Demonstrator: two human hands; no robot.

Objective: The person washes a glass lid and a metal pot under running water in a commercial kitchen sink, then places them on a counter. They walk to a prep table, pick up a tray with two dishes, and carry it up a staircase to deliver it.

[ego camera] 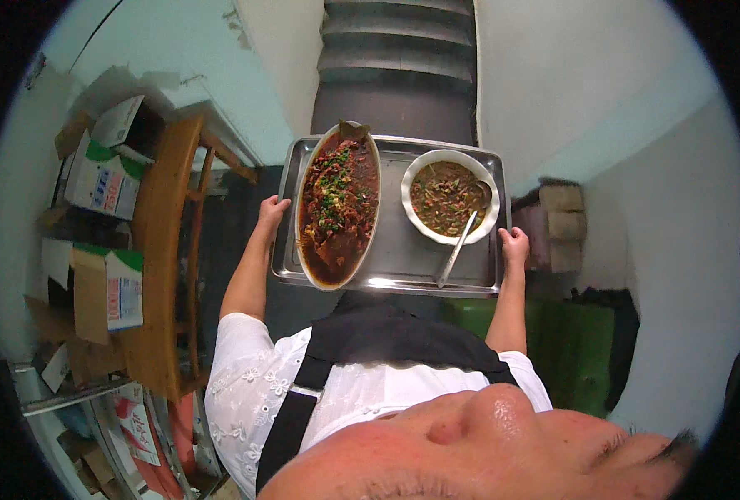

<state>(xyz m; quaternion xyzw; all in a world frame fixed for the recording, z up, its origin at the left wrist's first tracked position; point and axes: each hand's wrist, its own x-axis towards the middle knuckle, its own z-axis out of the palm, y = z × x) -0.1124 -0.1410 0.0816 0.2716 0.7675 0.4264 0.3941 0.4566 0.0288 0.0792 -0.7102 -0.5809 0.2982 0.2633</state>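
Both my hands carry a rectangular stainless steel tray (390, 250) level in front of my body. My left hand (273, 211) is closed on its left rim, and my right hand (514, 242) grips the right rim. On the tray's left part rests a long oval white dish holding a whole fish (338, 200) in dark red sauce, topped with chopped green onion; the tail sticks out at the far end. To the right stands a round white bowl (408, 215) with a scalloped rim, full of soup (445, 194). A metal spoon (460, 247) leans in it, its handle reaching over the near rim.
Ahead of the tray a grey staircase (396, 59) rises between pale walls. Along the left runs a wooden table (157, 250) with open cardboard boxes (104, 181). A metal rack (76, 405) stands at lower left. On the right are stacked bundles (562, 225) and a green container (563, 350).
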